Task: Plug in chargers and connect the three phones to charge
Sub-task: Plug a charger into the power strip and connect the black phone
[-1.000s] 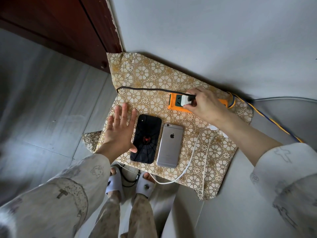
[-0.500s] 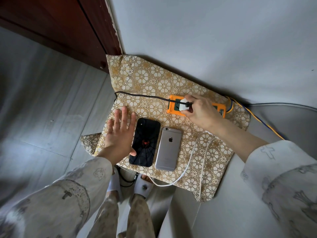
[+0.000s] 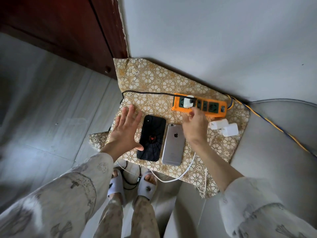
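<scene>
The step in hand is charger insertion. One white charger point(image 3: 187, 101) sits seated in the left socket of the orange power strip point(image 3: 199, 105), with a black braided cable point(image 3: 147, 92) running from it leftward across the patterned cloth point(image 3: 154, 78). Two more white chargers point(image 3: 224, 127) lie loose on the cloth just beside the strip's right end — neither is plugged in.

The right hand point(image 3: 195, 125) hovers just below the seated charger, fingers loosely curled and holding nothing. The left hand point(image 3: 126, 133) lies flat with fingers spread, its thumb touching the edge of the black phone point(image 3: 151, 138). A silver phone point(image 3: 174, 145) lies face down right beside the black one. A third phone is not visible; it may lie under the left hand, but this cannot be confirmed.

By judgement, the task is at an early stage — no phone has a cable attached. The next move calls for picking up one loose charger, aligning its prongs with a free socket, and pressing it straight in. White cables point(image 3: 180, 176) hang over the near edge of the cloth.
</scene>
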